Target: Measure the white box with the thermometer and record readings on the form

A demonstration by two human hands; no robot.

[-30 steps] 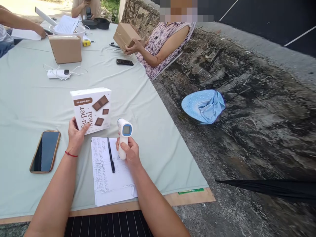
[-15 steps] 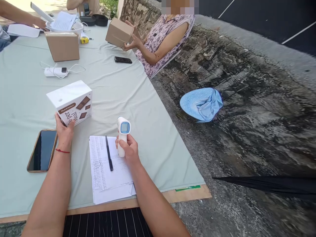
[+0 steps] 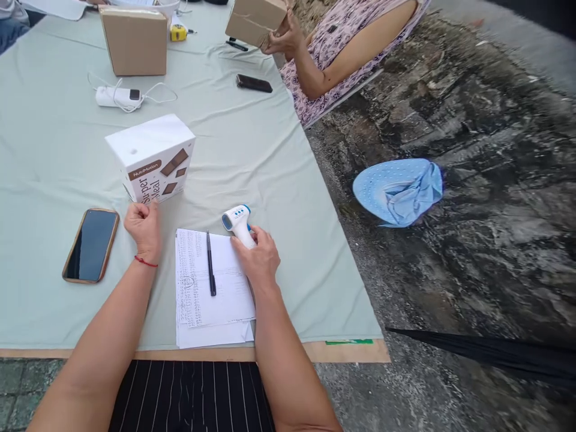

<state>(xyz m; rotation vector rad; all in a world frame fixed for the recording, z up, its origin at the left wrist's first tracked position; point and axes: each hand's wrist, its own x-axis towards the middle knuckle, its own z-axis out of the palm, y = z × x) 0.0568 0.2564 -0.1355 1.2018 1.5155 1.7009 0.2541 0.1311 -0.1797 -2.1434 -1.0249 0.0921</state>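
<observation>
A white NutriMotion box [image 3: 158,175] with brown pictures stands on the cloth-covered table. Just in front of its lower edge is my left hand [image 3: 143,227], fingers curled in and thumb close against the box; I see nothing inside the fist. My right hand [image 3: 258,258] is wrapped round the handle of a white and blue infrared thermometer [image 3: 237,219], which is tilted low over the table with its screen facing left. Beside that hand lies a stack of printed papers [image 3: 229,270] with a black pen [image 3: 210,264] on top.
A smartphone [image 3: 91,245] lies left of my left arm. Farther back are a white corded device [image 3: 108,96], a brown carton [image 3: 137,45], a yellow tape measure [image 3: 178,32] and a black phone [image 3: 254,83]. A seated person holds another carton [image 3: 254,21]. A blue hat [image 3: 398,192] lies on the ground.
My left hand has slid from the box's lower left corner to its front, fingers now curled. My right hand has turned and lowered the thermometer. The camera view has tilted downward.
</observation>
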